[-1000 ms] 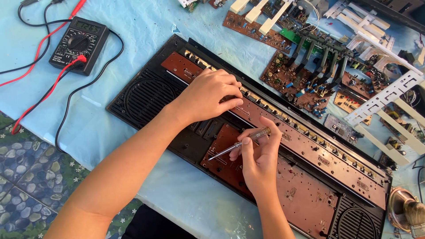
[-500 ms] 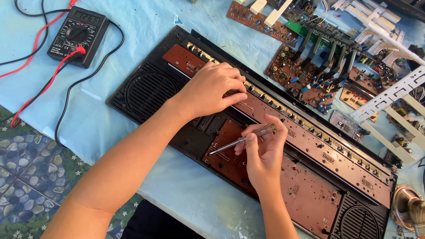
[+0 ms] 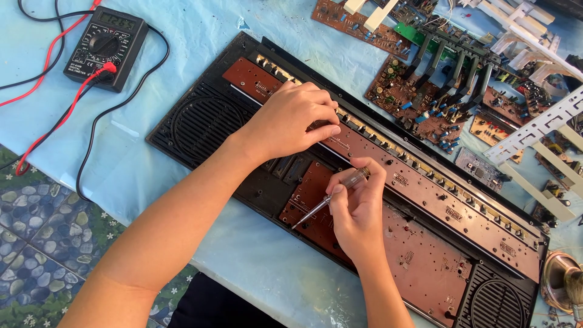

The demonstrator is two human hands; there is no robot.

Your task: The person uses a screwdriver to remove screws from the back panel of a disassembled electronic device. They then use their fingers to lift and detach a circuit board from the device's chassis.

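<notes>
Right hand [image 3: 358,212] has its grip closed around a slim screwdriver [image 3: 331,197], tip down on the brown circuit board [image 3: 316,200] inside the long black casing [image 3: 206,121] on the tabletop [image 3: 152,176]. Left hand [image 3: 291,121] lies flat, fingers loosely curled, pressing the casing's upper board strip.

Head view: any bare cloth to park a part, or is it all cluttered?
Bare blue cloth between the multimeter and the black panel, and along the near edge under the left hand forearm. Crowded upper right: circuit boards and white brackets.
</notes>
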